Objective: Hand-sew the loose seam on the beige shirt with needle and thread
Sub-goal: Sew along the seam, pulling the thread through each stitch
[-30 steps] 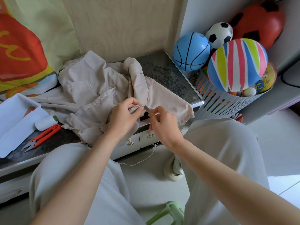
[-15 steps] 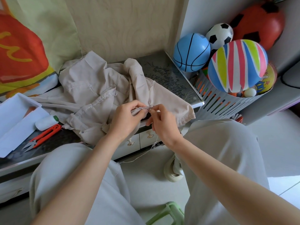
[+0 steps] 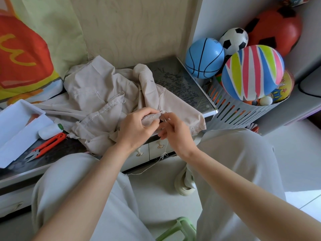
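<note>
Crumpled beige fabric shirt point(image 3: 97, 94), its seam fold pinched in the left hand point(image 3: 137, 126), wants holding taut while the right hand point(image 3: 175, 131), just right of it, pinches the thin steel needle point(image 3: 163, 117)

Right hand point(image 3: 175, 134): I see it has drawn in since a second ago. The gap to the left hand point(image 3: 137, 126) is gone.
Right fingertips point(image 3: 169, 117): they now sit against the left thumb, at the seam point(image 3: 152, 115) of the beige shirt point(image 3: 97, 94).
Needle point(image 3: 164, 117): I can now make it out, a thin dark sliver pinched in the right fingers, tip at the seam fold.
</note>
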The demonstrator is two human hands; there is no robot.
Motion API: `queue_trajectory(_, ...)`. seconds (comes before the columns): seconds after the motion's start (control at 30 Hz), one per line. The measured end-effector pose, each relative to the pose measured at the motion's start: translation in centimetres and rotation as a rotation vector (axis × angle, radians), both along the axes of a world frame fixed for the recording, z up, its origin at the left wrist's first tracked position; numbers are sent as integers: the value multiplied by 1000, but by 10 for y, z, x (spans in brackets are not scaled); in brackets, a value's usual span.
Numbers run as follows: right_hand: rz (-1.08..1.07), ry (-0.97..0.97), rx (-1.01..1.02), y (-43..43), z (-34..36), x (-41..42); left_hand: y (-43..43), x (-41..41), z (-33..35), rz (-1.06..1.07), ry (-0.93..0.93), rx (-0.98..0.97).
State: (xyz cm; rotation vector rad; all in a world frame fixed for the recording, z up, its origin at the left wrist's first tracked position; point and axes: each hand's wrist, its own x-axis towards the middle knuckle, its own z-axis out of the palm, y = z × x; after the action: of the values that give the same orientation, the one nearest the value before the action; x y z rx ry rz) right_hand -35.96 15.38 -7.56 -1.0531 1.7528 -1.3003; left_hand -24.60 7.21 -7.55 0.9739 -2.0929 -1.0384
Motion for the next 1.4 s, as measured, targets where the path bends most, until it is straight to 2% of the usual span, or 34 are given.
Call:
queue_trajectory(0.17,-31,-54,35,0,0,1,-2,-4,-5,71,51,-42)
queue_trajectory(0.3,-41,19,96,2,-2,-2,-6,-3,-9,113,72,-79)
queue_trajectory(0.57,-93,-94,3,-4,4,2,-3,-5,-11,37,62,-125)
queue_trajectory(0.83,-34,-157,-29,-2,3,-2,-4,-2,-9,83,56,-148)
queue_trajectory(0.9,-39,-95,-34,1,4,-4,-4,-2,-8,86,59,-143)
queue_trajectory(1.0,-69,118,-47,1,9,-6,-4,-3,-9,82,66,-140)
queue_trajectory(1.13,-63,238,210,-13,19,-10,-3,-2,-10,49,67,-132)
queue_trajectory(1.23,-28,200,335,-21,22,-12,-2,-1,-10,14,66,-133)
queue_trajectory(1.4,-82,17,211,-30,17,-13,-3,0,-10,-1,78,-111)
